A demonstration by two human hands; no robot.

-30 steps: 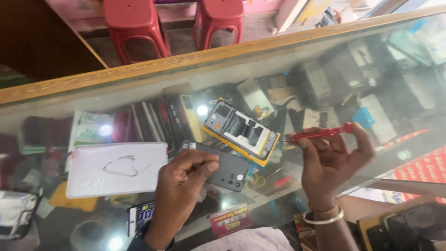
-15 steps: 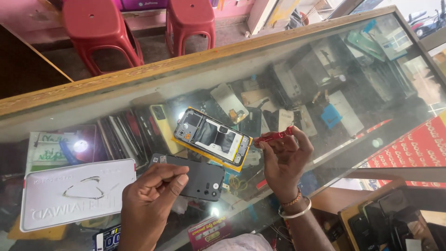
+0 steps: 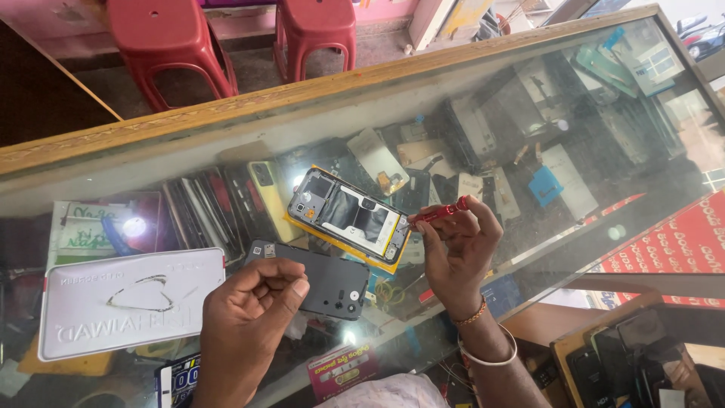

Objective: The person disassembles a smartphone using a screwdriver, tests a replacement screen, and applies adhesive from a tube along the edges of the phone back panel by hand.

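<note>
Pinching a red screwdriver (image 3: pixel 439 212) in its right-hand grip (image 3: pixel 457 249), tip leftward touching the opened phone (image 3: pixel 349 220), the person's loosely curled, empty left hand (image 3: pixel 253 317) rests nearer the grey back cover (image 3: pixel 325 281).

opened phone (image 3: pixel 349 220) on glass counter (image 3: pixel 574 227) | back cover (image 3: pixel 321 278) before it — screwdriver (image 3: pixel 438 214) right

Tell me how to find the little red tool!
Start at the glass counter with the wooden rim. Near its middle lies an opened phone with a yellow edge. Just right of it, the right hand pinches a thin red screwdriver, the only red stick above the glass; the left hand holds no tool.
</note>
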